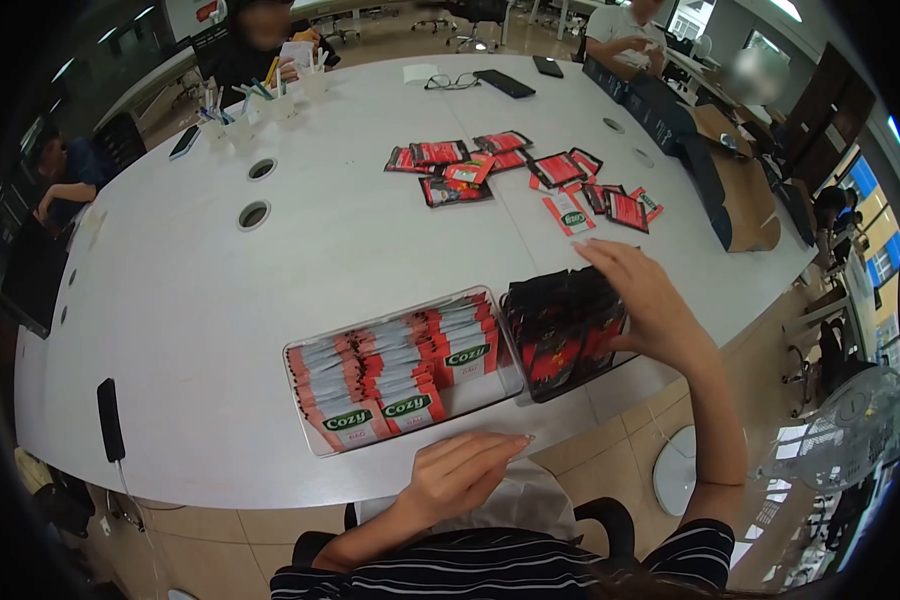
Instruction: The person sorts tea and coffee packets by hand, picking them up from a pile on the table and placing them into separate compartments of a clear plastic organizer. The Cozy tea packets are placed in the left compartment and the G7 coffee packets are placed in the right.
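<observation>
A clear tray [518, 385] near the table's front edge holds rows of red and white Cozy packets [407, 405], with bare tray floor at its front right. Right beside it, a second container is filled with upright black and red packets [555, 335]. My right hand [650, 300] arches over the right end of these black packets, thumb at the front and fingers spread apart toward the back. Below the clear tray, my left hand [460, 478] is near its front edge, fingers stretched out side by side, holding nothing.
Loose red and black packets [450, 190] and a Cozy packet [570, 213] lie farther back. Cups of pens [280, 105], glasses [452, 82] and phones [505, 83] are beyond. Dark boxes [660, 120] line the right edge. People sit around the table. A black device [111, 420] lies left.
</observation>
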Demonstrator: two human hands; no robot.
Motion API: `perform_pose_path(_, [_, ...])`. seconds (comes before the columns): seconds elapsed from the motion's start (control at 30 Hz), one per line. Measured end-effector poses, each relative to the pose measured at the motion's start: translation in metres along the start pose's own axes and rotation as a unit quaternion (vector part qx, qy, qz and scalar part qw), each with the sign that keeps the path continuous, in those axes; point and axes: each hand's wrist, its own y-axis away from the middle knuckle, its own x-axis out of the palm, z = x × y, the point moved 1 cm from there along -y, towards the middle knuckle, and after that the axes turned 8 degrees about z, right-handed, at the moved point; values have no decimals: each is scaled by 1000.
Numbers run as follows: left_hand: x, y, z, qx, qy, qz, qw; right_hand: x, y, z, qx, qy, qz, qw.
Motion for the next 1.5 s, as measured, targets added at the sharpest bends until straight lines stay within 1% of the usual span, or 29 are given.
perform_pose_path(0.03, [0,0,0,2,0,3,1000,1,-1,-2,-11,15,23,1000])
perform_pose_path(0.17, [0,0,1,5,5,13,1000,11,-5,-5,-23,-2,39,999])
perform_pose_path(0.27, [1,-1,0,8,5,17,1000,11,-3,-5,-10,1,57,998])
perform_pose_path(0.33, [2,1,1,13,-8,11,1000,9,-1,-3,-13,2,38,999])
perform_pose_path(0.37, [4,3,-1,23,-9,12,1000,7,-3,-1,-29,1,30,999])
perform_pose_path(0.43, [5,3,0,33,-44,-4,998,6,-4,1,-15,-3,45,999])
perform_pose_path(0.53, [5,6,0,27,-75,-29,996,10,-6,5,-10,7,31,999])
perform_pose_path(0.63, [7,8,3,18,-55,-46,997,15,-8,8,-8,-1,21,1000])
perform_pose_path(0.77, [12,9,8,15,-40,-68,997,17,-4,9,25,-22,28,999])
perform_pose_path(0.87, [12,10,6,12,-38,-67,997,17,4,6,-3,-49,-14,999])
perform_pose_path(0.93, [13,9,8,8,-36,-69,997,18,10,3,-3,-101,-67,993])
perform_pose_path(0.97, [13,8,9,13,-38,-75,996,19,15,0,-2,-126,-89,988])
perform_pose_path(1.03, [13,8,8,20,-38,-84,996,21,27,-16,15,-135,-112,984])
perform_pose_path(1.1, [13,10,5,9,-38,-82,996,21,38,-22,36,-138,-141,980])
perform_pose_path(1.2, [9,6,4,11,-55,-72,996,49,62,-54,85,-263,-275,921])
perform_pose_path(1.23, [10,7,3,10,-58,-70,996,60,67,-55,99,-325,-317,885])
perform_pose_path(1.27, [10,9,1,23,-66,-83,994,75,71,-55,123,-412,-351,832])
perform_pose_path(1.33, [5,9,0,51,-83,-111,989,107,72,-43,159,-568,-411,695])
perform_pose_path(1.37, [-1,9,-3,90,-119,-165,975,127,74,-51,171,-531,-397,729])
perform_pose_path(1.43, [-21,17,-11,112,-225,-220,943,119,70,-41,175,-512,-416,731])
perform_pose_path(1.47, [-31,26,-13,82,-250,-242,934,118,69,-34,182,-506,-424,729])
perform_pose_path(1.5, [-39,35,-14,50,-275,-263,923,120,69,-39,161,-511,-418,733])
